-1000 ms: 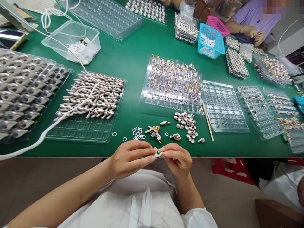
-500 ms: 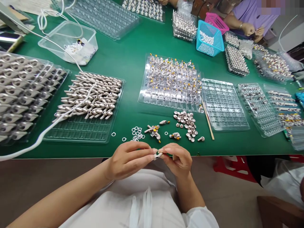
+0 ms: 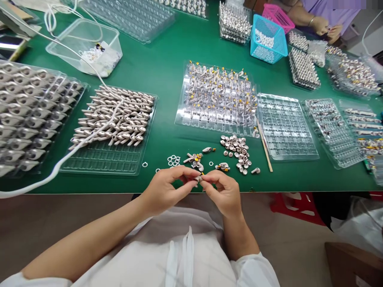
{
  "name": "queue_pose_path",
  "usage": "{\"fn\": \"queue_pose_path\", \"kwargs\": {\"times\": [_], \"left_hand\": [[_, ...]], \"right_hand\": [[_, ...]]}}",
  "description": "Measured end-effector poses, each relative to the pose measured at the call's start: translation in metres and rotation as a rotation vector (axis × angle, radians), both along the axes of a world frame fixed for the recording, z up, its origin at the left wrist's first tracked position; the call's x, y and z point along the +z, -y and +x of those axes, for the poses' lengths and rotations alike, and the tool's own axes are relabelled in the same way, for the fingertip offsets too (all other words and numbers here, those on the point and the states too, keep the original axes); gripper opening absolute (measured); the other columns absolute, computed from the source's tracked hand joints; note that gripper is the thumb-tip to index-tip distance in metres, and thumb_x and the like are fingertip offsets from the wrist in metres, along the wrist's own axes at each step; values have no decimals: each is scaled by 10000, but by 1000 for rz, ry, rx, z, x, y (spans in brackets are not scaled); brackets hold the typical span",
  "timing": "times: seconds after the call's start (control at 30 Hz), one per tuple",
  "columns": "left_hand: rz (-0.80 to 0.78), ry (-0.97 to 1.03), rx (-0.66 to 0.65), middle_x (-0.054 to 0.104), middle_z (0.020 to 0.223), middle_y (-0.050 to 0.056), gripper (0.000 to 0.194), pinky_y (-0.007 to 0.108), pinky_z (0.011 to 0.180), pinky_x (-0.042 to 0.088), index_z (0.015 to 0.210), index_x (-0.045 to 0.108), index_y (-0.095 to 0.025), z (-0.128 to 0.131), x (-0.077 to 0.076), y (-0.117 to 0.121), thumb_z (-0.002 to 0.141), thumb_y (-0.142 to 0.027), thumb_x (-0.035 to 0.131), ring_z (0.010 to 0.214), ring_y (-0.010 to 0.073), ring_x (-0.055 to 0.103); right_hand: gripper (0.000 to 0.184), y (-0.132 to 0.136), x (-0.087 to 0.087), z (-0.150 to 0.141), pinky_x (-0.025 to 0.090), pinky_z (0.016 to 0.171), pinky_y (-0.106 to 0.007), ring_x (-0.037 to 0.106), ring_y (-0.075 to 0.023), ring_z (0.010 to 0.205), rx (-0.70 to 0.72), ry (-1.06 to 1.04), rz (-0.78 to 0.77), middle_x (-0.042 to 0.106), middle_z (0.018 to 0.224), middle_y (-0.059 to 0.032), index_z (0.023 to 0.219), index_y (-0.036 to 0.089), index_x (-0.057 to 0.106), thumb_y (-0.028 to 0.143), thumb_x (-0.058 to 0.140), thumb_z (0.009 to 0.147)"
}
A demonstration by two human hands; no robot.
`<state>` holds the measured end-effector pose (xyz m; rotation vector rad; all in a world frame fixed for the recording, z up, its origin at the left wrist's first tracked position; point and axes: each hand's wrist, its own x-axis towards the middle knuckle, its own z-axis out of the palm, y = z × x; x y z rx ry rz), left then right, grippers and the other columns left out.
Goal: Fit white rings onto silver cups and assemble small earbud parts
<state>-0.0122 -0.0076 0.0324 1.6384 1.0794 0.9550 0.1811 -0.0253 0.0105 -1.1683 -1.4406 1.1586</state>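
A small pale earbud piece [image 3: 198,179] is pinched between the fingertips of my left hand [image 3: 167,189] and my right hand [image 3: 223,191], just over the table's near edge. My fingers cover most of it. Right beyond them lies a small heap of earbud pieces with yellow tabs [image 3: 196,160]. Several white rings [image 3: 173,160] lie to the left of that heap, and a cluster of round earbud caps [image 3: 237,151] lies to its right. Another earbud piece with a yellow tab [image 3: 222,166] rests close to my right hand.
Trays of earbud shells [image 3: 119,115] stand at the left, with a white cable [image 3: 98,131] running across them. Behind my hands is a clear tray [image 3: 182,119] of tabbed pieces. A wooden stick [image 3: 265,149], a blue basket [image 3: 269,54] and a co-worker's hands [image 3: 326,30] are to the right.
Both hands have moved slightly away from my body, onto the table's edge. The earbud piece has been turned, and my left fingers now pinch it differently.
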Motion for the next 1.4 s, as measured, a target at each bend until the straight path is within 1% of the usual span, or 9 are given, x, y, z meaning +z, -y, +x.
{"fn": "queue_pose_path", "kwargs": {"times": [0.17,0.23,0.4,0.57,0.67,0.8,0.97,1.23,1.4], "left_hand": [[-357,105,-52,792,894,87,198,251,654,628,979,761,-143,-4,1,-5,849,-276,693,753,200,761],[-400,104,-60,794,872,89,204,250,628,626,958,766,-142,-5,2,-7,840,-293,701,732,205,761],[-398,49,-51,787,771,72,171,222,565,596,898,781,-141,-3,6,-9,802,-263,710,655,185,740],[-552,149,2,778,746,80,194,228,540,580,877,776,-126,-1,5,-9,744,-263,742,609,169,709],[-622,178,57,756,686,47,166,195,532,554,836,776,-130,1,7,-9,705,-229,753,574,132,674],[-638,213,128,717,608,4,120,156,525,520,767,774,-133,6,13,-9,660,-182,751,547,97,639],[-640,259,177,718,605,5,81,150,513,508,715,772,-137,9,16,-8,645,-173,755,530,86,619],[-666,323,45,772,768,47,172,192,614,578,859,800,-152,6,9,-8,713,-242,784,647,120,674],[-675,339,71,767,746,37,157,191,603,578,840,801,-157,5,8,-9,696,-220,795,630,117,671]], "right_hand": [[50,-1,5,-1,534,594,-243,643,-135,671,21,-9,-131,710,789,-34,857,192,731,226,707,830],[49,-2,6,-1,530,581,-235,642,-130,657,17,-4,-161,713,782,-33,843,186,728,225,713,819],[61,-6,9,-2,511,513,-217,624,-110,563,15,-43,-234,710,725,-15,818,179,721,238,709,811],[73,-8,10,-5,504,483,-217,624,-110,528,18,-93,-272,708,705,-13,812,176,714,248,713,802],[86,-9,11,-5,507,498,-216,632,-115,556,17,-78,-298,711,719,-17,808,176,713,261,709,801],[92,-9,13,-5,518,534,-224,636,-121,591,10,-50,-291,714,744,-25,826,179,714,267,704,800],[58,-8,10,-6,522,563,-227,631,-116,608,-18,-72,-248,699,753,-16,835,189,710,233,695,800],[70,-7,7,-4,518,547,-215,615,-103,580,-37,-142,-295,669,711,5,823,186,706,245,713,786],[85,-9,8,-6,522,543,-222,610,-105,572,-45,-140,-299,673,717,1,816,186,705,262,715,780]]}}
